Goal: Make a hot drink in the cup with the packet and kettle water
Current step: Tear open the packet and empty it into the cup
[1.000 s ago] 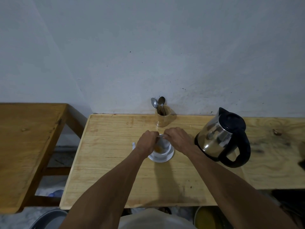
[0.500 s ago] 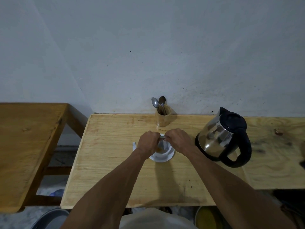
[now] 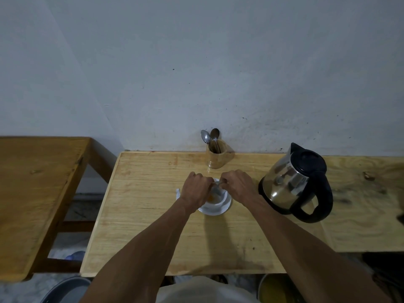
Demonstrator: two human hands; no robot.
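- Head view: my left hand [image 3: 195, 189] and right hand [image 3: 237, 185] were both pinched on the packet [image 3: 216, 187], held over the cup [image 3: 215, 196].
- Cup stood on a saucer [image 3: 216, 209] mid-worktop [image 3: 140, 215]; kettle [image 3: 295, 182] stood right of it.

Left hand [image 3: 195, 191] and right hand [image 3: 237, 185] closed, knuckles up, nearly touching.

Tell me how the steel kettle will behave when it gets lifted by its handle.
The kettle probably feels heavy for its size if it holds water; its fill level cannot be seen. The looped black handle should give a firm grip. Its polished body looks slippery, and being tall it may tip if pushed high.
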